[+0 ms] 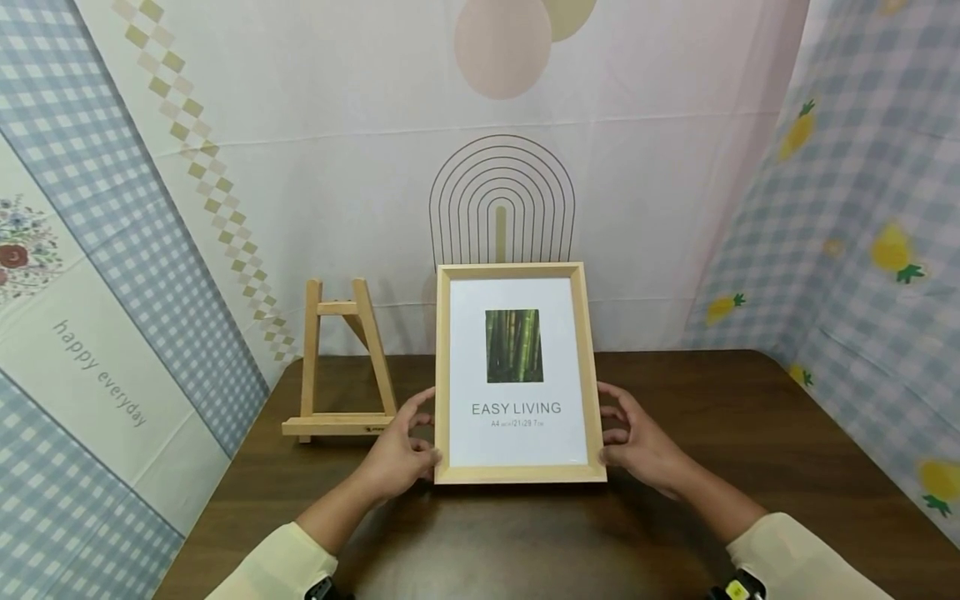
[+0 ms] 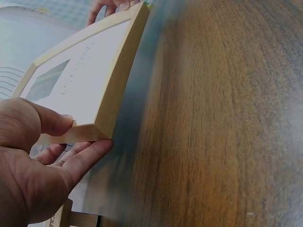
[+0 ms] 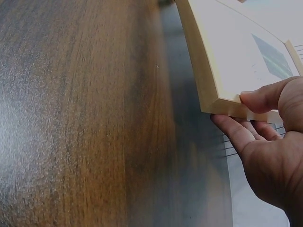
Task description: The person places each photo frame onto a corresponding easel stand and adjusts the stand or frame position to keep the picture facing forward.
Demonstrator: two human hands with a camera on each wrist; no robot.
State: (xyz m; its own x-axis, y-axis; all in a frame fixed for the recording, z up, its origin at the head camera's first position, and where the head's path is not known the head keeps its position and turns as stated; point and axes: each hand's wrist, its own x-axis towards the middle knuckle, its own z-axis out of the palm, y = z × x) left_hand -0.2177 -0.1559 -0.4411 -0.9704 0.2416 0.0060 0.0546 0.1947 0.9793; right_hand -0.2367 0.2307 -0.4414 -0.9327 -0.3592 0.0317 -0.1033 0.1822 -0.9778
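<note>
Left hand [image 1: 397, 450] and right hand [image 1: 641, 437] grip picture frame [image 1: 517, 400] by lower sides, over middle of table [image 1: 525, 542]. Long axis upright, top leaning slightly back, printed face toward head camera (lettering "EASY LIVING" reads right way up). Table dark brown, wood-grained. Wooden easel [image 1: 311, 358] stands left of frame. Behind: pale cloth [image 1: 360, 200] with arch pattern; blue-checked cloths [image 1: 847, 308] either side.

A homelike corner: patterned cloths [image 1: 862, 175], one lettered "happy everyday", hang behind and beside a wood-grained table [image 1: 720, 408]
</note>
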